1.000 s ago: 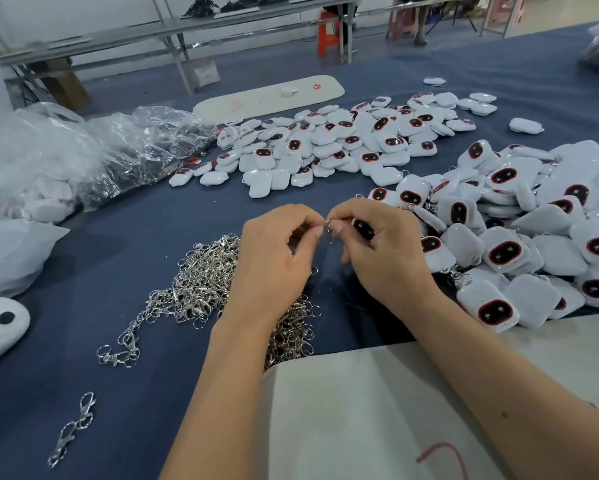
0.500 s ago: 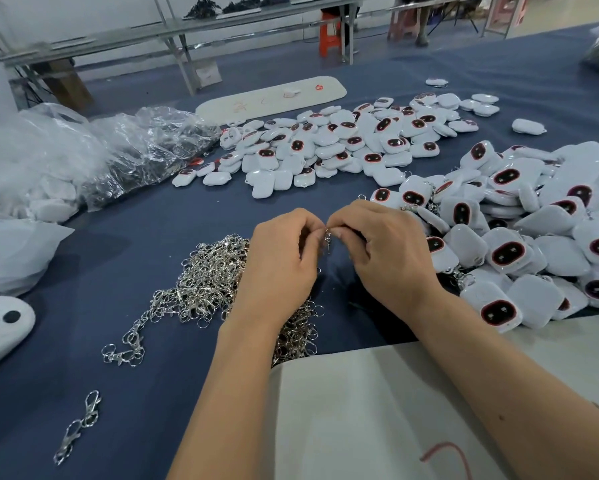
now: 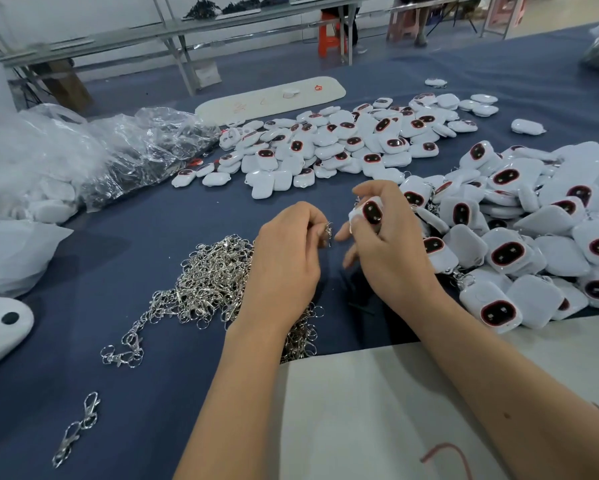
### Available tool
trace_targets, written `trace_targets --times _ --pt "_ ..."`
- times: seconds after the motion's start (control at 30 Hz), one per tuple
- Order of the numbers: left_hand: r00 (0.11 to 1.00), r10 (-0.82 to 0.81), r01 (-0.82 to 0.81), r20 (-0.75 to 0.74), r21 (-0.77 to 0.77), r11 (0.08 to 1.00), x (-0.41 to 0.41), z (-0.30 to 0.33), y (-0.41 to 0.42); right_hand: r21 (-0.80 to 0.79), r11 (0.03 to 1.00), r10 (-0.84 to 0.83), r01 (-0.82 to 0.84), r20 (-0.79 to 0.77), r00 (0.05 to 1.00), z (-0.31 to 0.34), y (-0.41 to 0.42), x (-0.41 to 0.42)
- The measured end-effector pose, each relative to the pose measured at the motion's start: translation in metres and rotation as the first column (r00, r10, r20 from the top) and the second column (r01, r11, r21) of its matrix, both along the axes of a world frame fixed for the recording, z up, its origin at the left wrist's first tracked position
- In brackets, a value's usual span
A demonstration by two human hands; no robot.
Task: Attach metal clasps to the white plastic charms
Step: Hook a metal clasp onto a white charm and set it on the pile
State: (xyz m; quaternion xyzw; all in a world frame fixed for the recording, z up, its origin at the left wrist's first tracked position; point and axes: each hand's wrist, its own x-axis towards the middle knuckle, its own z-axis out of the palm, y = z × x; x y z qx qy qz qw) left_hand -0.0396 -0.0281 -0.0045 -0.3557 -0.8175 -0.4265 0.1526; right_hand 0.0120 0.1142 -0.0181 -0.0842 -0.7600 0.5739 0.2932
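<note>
My left hand [image 3: 284,261] pinches a small metal clasp [image 3: 327,233] between thumb and fingers, above a heap of silver clasps [image 3: 208,278] on the blue cloth. My right hand [image 3: 391,251] holds a white plastic charm [image 3: 369,211] with a dark, red-rimmed oval facing up; its lower fingers are spread. The two hands are a short gap apart. A big pile of charms [image 3: 533,237] lies to the right, and a second pile [image 3: 343,143] lies farther back.
Clear plastic bags [image 3: 128,150] sit at the left with a white bag [image 3: 10,251] nearer. A white board [image 3: 377,410] lies under my forearms. A loose clasp [image 3: 78,427] rests at the lower left. A long white tray [image 3: 270,97] lies at the back.
The hands were pressed together over the clasp; now they have come apart. My right hand has lifted and turned, showing the charm's dark oval.
</note>
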Motion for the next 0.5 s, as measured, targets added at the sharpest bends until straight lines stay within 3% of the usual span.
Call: trace_targets --times 0.03,0.17,0.23,0.37,0.5 --pt "1.000 -0.010 0.010 0.009 -0.005 1.000 0.0003 0.0001 0.0002 -0.029 1.000 -0.005 0.006 0.011 1.000 0.0003 -0.0001 -0.0004" --pt "0.998 -0.062 0.062 0.033 -0.013 0.998 0.0023 0.0005 0.0027 0.144 0.982 -0.122 0.120 0.008 0.992 -0.0020 0.0015 -0.0032" --pt "0.996 -0.087 0.087 0.032 -0.026 0.996 0.0037 0.0002 0.0045 0.049 0.993 -0.111 0.110 0.015 0.994 -0.0028 0.0037 -0.0046" --pt "0.993 -0.108 0.110 0.046 -0.033 0.993 0.0043 -0.0005 0.0066 -0.325 0.946 -0.001 0.017 0.052 0.999 -0.0006 0.0060 -0.0065" --pt "0.991 -0.117 0.120 0.064 -0.051 0.991 0.0044 -0.0017 0.0068 -0.325 0.946 0.021 -0.003 0.052 0.998 0.0005 0.0034 -0.0068"
